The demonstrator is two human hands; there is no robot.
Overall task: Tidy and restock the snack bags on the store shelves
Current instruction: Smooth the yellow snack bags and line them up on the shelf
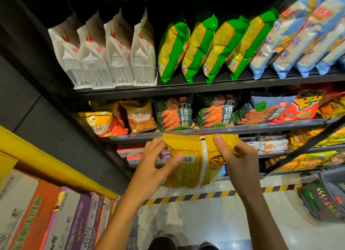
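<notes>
Yellow snack bag (194, 162), long axis upright, pinched at its top corners by left hand (155, 165) and right hand (237, 156), just below the middle shelf (205, 133) edge.

Blue bags (308, 44) at the top shelf's right end are cut off by the picture's edge. Fingers of both hands are hidden behind the yellow bag (196, 162). Its back print is too small to read.

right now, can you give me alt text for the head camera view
Both hands, left hand and right hand, hold a yellow snack bag with its back side showing, in front of dark store shelves. White bags, green bags and blue bags line the top shelf.
</notes>
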